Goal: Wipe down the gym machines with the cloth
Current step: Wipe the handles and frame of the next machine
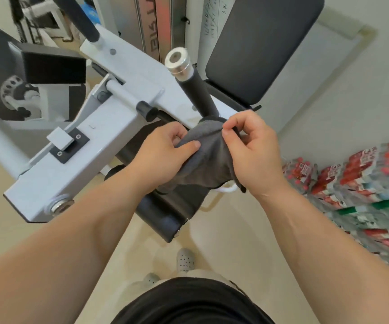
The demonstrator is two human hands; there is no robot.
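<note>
Clearly soft and limp, the grey cloth (206, 157) hangs mid-frame between both hands. Left hand (165, 155) pinches its fold; right hand (254, 148) pinches the top edge. White machine frame (123, 90) lies at ten o'clock. Gather it by the edges.

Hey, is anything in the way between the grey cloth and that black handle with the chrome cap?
Nothing visible stands between them. The cloth is bunched just below the handle, and its top edge reaches the handle's base. I cannot tell whether they touch.
</note>
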